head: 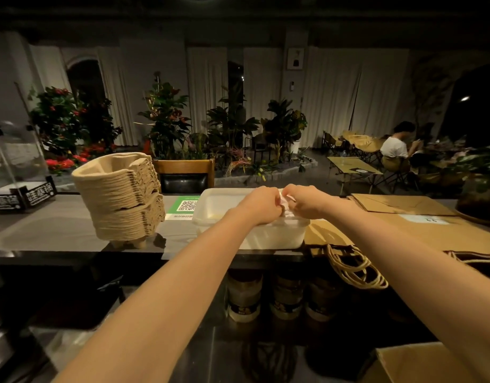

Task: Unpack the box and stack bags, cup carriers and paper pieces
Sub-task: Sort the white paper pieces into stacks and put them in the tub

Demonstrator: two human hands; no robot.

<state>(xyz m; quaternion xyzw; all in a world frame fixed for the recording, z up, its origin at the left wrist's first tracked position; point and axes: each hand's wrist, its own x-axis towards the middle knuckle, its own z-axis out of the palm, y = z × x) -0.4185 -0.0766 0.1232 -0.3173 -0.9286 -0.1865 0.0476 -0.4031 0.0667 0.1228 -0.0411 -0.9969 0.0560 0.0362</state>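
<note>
Both hands are meeting over the white tub (277, 236) on the worktop (53, 226). Left hand (261, 204) and right hand (307, 201) are each pinching the small wad of white paper pieces (283, 200) between them, fingers (275, 208) curled tight on it. Likely squaring up or separating the sheets above the tub so they drop in as a neat pile; judgement only, since the sheets are mostly hidden by the knuckles.

Cup carriers (119, 194) are standing as one tall nested stack at the left of the worktop, leaning a little, well apart from the hands; that part is looking done. Brown bags (420, 232) are lying flat at the right, just beside the tub, their rope handles (354, 269) hanging over the near edge, flat so they pile easily. Cardboard box (420, 364) is sitting low at the near right, below the worktop, contents not visible. A green QR sign (186, 207) is lying between the carriers and the tub.
</note>
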